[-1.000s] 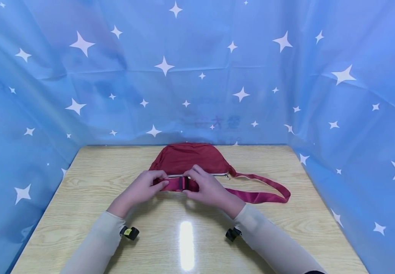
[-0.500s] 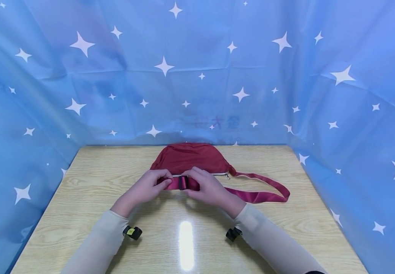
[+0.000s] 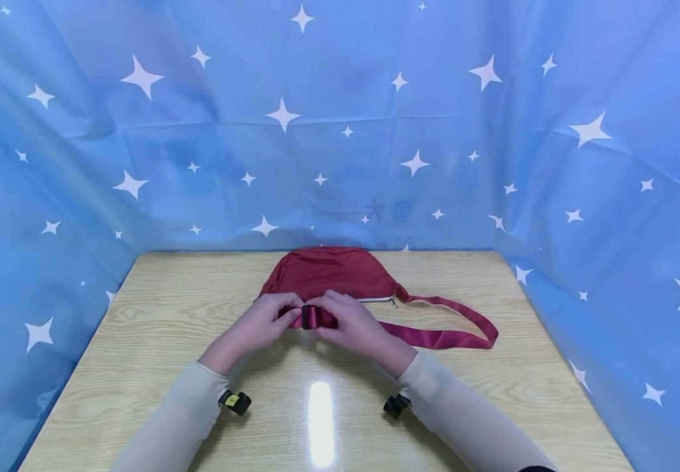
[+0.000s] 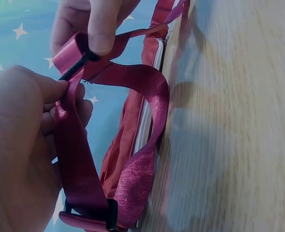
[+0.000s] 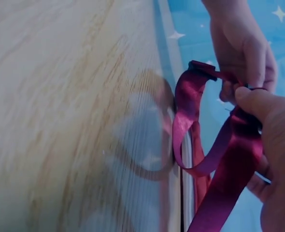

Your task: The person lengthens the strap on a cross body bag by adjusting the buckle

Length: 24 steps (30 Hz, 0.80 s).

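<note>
A dark red waist bag lies near the table's far edge, its zip towards me. Its magenta strap loops out to the right and back in front. My left hand pinches the strap between thumb and fingers, just left of a black slide buckle. Across from it, my right hand grips the buckle and the webbing beside it. The left wrist view shows the right thumb pressing on the buckle's end. Below hangs a second black buckle on the strap loop. Fingers partly hide the webbing.
The wooden table carries a bright light reflection near its middle. Blue curtains with white stars stand behind and at both sides. The bag nearly touches the back curtain.
My left hand has moved right, closer to the right hand. The right hand and the buckle have shifted slightly left, so less strap shows between the hands. The bag has hardly moved.
</note>
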Each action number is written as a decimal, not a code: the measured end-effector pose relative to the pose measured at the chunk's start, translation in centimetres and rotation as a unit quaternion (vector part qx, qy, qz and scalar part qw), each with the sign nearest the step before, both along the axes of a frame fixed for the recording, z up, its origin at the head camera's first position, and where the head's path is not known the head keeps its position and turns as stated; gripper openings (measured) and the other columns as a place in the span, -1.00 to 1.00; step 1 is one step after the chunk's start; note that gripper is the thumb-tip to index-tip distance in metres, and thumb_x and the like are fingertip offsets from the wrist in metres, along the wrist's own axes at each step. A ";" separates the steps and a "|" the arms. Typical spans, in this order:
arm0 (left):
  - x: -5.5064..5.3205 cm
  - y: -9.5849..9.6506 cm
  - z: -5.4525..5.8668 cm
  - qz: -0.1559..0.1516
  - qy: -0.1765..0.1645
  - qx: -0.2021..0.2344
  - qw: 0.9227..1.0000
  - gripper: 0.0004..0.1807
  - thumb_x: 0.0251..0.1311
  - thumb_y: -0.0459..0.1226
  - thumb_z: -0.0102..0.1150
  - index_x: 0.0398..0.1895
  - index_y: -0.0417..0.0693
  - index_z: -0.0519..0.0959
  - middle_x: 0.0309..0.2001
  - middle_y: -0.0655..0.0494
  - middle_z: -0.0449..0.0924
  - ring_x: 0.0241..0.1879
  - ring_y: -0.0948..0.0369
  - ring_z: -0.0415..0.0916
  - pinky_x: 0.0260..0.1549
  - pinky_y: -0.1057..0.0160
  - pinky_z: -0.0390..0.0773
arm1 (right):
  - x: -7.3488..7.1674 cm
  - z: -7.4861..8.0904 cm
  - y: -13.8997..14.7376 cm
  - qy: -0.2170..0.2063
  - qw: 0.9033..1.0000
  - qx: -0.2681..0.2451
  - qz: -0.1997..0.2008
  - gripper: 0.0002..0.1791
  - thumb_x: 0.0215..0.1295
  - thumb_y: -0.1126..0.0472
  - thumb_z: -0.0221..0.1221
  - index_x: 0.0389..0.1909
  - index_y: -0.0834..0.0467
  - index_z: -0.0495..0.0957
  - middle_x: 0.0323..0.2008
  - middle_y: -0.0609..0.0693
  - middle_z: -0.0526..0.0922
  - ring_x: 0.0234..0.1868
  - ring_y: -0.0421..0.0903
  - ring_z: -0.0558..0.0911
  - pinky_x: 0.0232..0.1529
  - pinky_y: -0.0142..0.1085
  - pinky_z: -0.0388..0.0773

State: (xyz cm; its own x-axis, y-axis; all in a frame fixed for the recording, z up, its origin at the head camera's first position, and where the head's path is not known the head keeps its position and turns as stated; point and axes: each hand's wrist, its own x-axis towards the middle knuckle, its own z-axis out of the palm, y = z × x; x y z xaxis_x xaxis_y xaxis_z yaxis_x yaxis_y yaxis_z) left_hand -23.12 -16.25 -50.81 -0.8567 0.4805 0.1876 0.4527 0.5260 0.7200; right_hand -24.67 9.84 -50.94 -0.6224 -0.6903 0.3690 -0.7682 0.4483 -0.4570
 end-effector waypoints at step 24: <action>0.3 -2.9 -1.0 0.024 0.026 -0.047 0.998 -0.85 0.62 -0.31 0.23 -0.17 0.15 0.67 -0.42 0.35 0.49 -0.38 0.28 0.43 -0.19 0.13 0.51 | 0.2 -0.2 0.7 0.006 1.000 -0.011 -0.019 -0.39 0.32 0.25 0.58 0.39 0.15 0.66 -0.06 -0.05 0.66 -0.17 -0.11 0.54 -0.14 -0.20 0.55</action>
